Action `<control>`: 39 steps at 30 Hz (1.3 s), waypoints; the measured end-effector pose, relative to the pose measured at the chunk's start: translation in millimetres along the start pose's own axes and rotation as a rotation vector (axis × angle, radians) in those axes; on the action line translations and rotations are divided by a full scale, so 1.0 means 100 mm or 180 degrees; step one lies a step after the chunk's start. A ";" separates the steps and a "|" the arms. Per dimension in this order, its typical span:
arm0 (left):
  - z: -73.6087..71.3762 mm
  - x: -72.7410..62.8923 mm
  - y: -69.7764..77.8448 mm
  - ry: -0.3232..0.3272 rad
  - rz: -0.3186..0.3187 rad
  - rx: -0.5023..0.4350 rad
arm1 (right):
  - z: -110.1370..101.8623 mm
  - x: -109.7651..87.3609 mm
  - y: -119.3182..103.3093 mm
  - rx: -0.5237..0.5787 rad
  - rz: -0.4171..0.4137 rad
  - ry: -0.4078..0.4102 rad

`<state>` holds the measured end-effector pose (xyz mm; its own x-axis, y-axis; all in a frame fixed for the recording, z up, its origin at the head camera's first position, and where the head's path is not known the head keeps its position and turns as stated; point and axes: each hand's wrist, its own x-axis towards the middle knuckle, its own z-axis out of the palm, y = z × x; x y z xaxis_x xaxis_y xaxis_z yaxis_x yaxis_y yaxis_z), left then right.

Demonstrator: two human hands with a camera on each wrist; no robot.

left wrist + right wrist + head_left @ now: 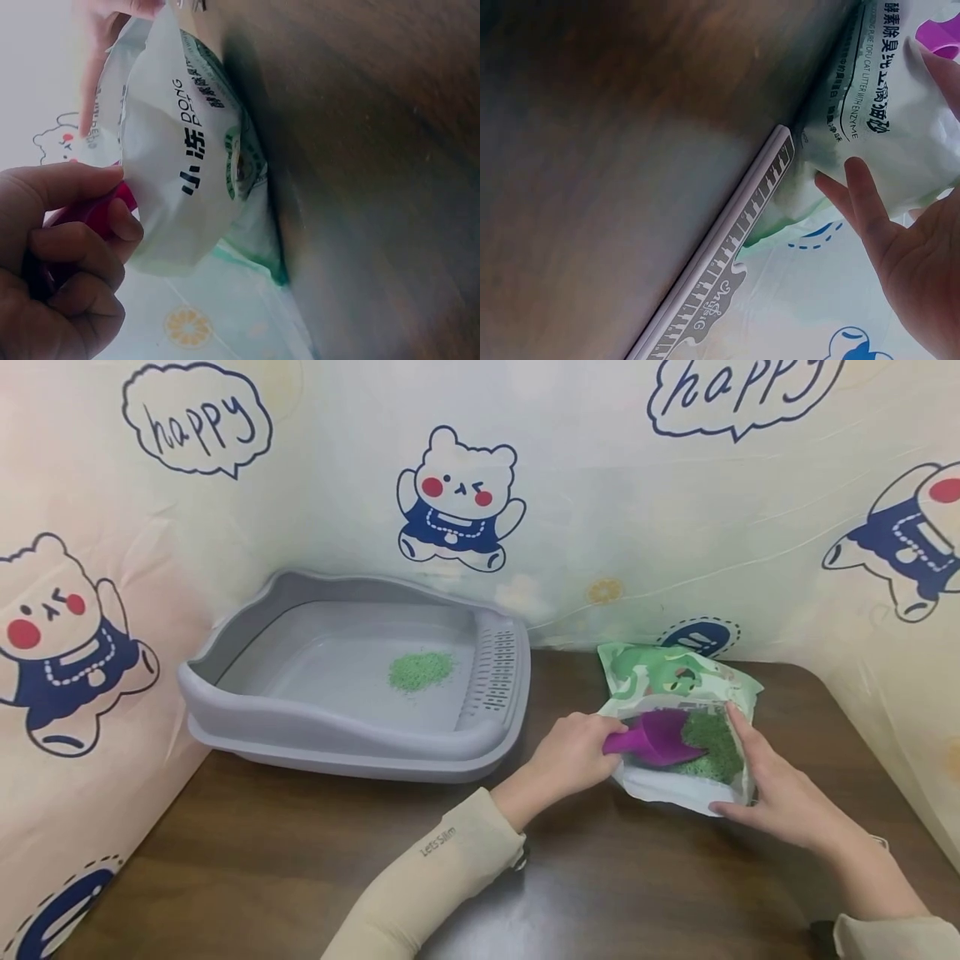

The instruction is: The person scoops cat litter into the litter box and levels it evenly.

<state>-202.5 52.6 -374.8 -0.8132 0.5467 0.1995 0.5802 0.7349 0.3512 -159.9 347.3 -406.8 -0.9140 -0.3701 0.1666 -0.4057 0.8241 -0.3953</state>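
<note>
In the head view my left hand (576, 752) grips the handle of a purple scoop (660, 737), whose blade sits inside the mouth of a cat litter bag (660, 787). Green litter granules (708, 747) lie at the blade's tip. The left wrist view shows the fingers curled round the handle (94, 216), while the bag's wall (169, 142) hides the blade. At the bag's right side my right hand (795, 789) rests on its edge, thumb near the front lip. Its straight, spread fingers (866, 199) touch the printed side in the right wrist view.
A grey litter box (352, 747) with a slotted ledge (495, 672) stands left of the bag, holding a small green granule pile (422, 671). A long pale piece with a piano-key print (720, 262) lies beside the bag. Patterned sheets (585, 510) enclose the brown table (285, 852).
</note>
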 end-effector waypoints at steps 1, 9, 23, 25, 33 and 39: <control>0.00 0.01 0.01 0.0008 0.0016 0.0010 | 0.00 0.00 0.00 -0.0004 -0.0003 0.0007; 0.02 0.02 0.03 -0.0002 0.0039 0.0026 | -0.01 0.00 0.01 0.0046 0.0036 -0.0018; 0.15 0.04 0.09 0.0171 0.0080 -0.0037 | 0.01 -0.01 0.02 0.0076 -0.0002 -0.0008; 0.16 0.05 0.11 0.0168 0.0080 -0.0055 | 0.01 -0.01 0.03 0.0133 0.0019 -0.0015; 0.15 0.03 0.10 0.0176 -0.0034 -0.0212 | 0.03 -0.01 0.04 0.0212 -0.0014 -0.0011; 0.18 0.05 0.09 0.0232 -0.0088 -0.0358 | 0.00 0.02 0.03 0.0201 0.0001 -0.0022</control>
<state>-200.3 68.9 -387.0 -0.8323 0.4934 0.2527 0.5521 0.6974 0.4569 -163.1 348.8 -408.0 -0.9140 -0.3729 0.1602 -0.4038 0.7956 -0.4517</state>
